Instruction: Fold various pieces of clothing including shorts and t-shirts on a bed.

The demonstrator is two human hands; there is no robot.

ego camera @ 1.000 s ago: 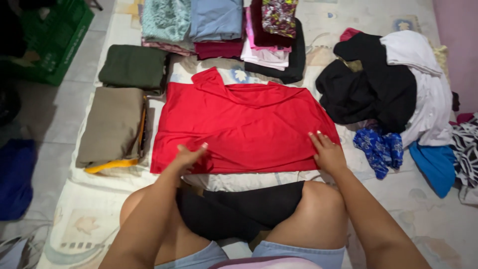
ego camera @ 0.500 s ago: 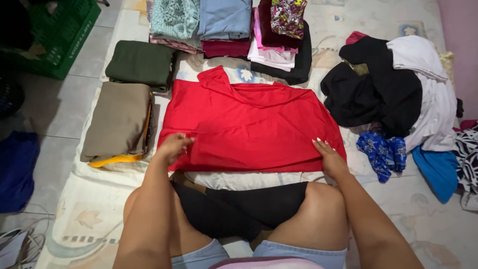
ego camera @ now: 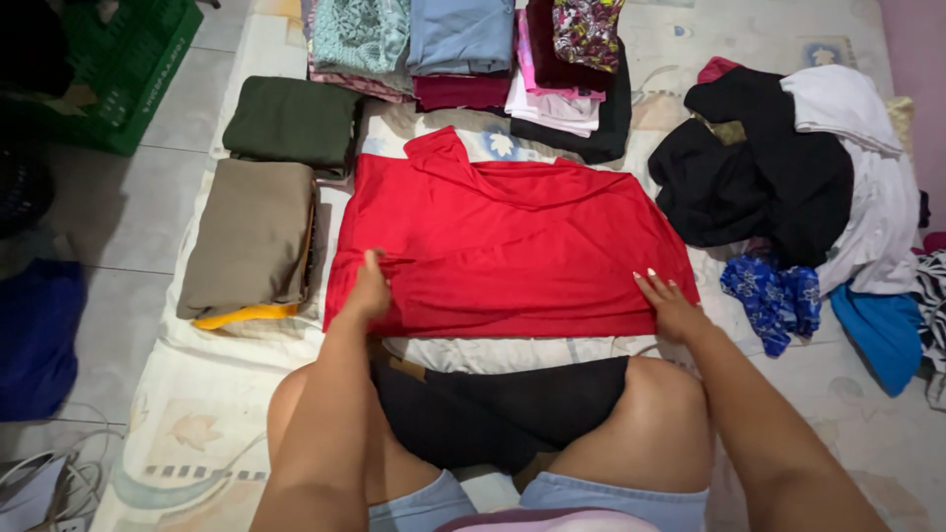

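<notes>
One red shirt (ego camera: 507, 241), spread flat, creased, below folded stacks (ego camera: 463, 49). Left hand (ego camera: 369, 293) pinches shirt's left edge; right hand (ego camera: 670, 305) flat on right hem, fingers together.

Along the top edge, a row of folded stacks: a teal lace piece (ego camera: 360, 34), a pale blue one (ego camera: 458, 34), maroon (ego camera: 463, 92), pink and white (ego camera: 552, 103), and a floral print (ego camera: 588, 30) on top. To the left, a folded dark green garment (ego camera: 291, 120) above a folded tan one (ego camera: 251, 236) with a yellow edge (ego camera: 241, 316) beneath; farther left, on the tiled floor (ego camera: 128, 227), a green plastic crate (ego camera: 118, 69) and a dark blue cloth (ego camera: 37, 335). To the right, a loose heap of black clothes (ego camera: 759, 177), a white shirt (ego camera: 867, 197), a crumpled blue patterned piece (ego camera: 774, 296) and a bright blue one (ego camera: 882, 330), all on the pale printed mat (ego camera: 187, 433).
</notes>
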